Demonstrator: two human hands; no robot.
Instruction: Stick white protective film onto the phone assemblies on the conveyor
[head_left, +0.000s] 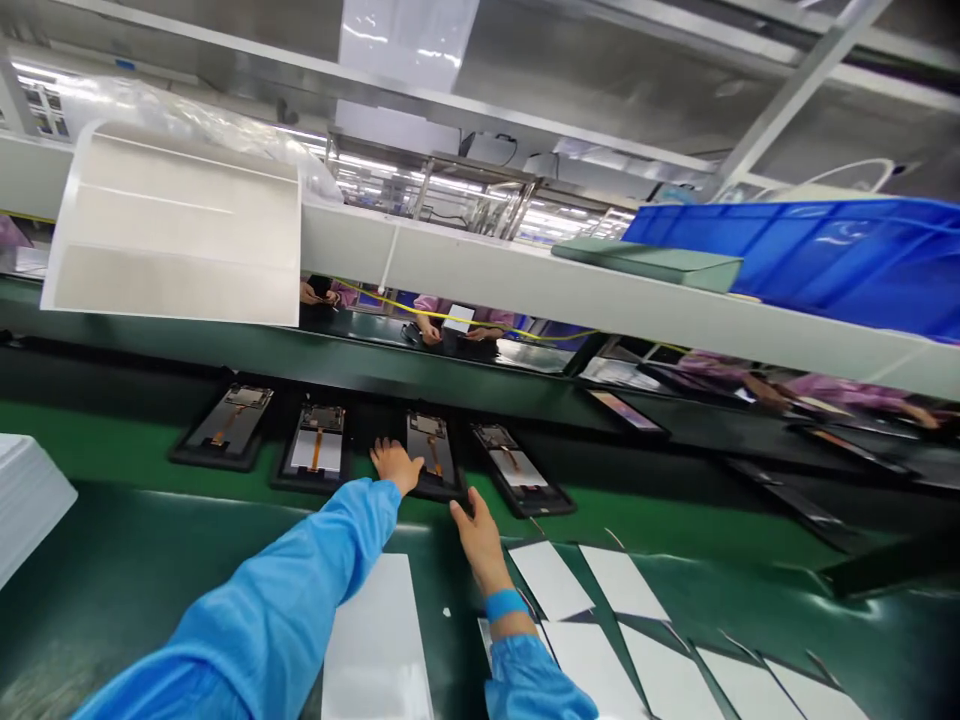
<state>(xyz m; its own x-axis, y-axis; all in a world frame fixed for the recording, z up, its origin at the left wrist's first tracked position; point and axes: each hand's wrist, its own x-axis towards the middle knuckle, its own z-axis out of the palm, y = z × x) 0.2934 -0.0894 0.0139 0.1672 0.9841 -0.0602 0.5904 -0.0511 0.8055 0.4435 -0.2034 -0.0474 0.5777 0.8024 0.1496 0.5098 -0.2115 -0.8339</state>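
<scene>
Open grips: left hand on a black tray, right hand beside.

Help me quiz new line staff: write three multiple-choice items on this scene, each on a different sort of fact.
1. Where is the blue plastic crate?
A) On the overhead shelf
B) On the green conveyor belt
C) On the floor

2. What colour is the band on the right wrist?
A) Red
B) Yellow
C) Blue

3. What is the left hand doing?
A) Holding a white sheet
B) Reaching, open and empty, to a black tray
C) Lifting the crate

Answers:
1: A, it sits on the pale shelf above the belt.
2: C, the band shows blue just below the right hand.
3: B, its spread fingers hold nothing at the tray.
</scene>
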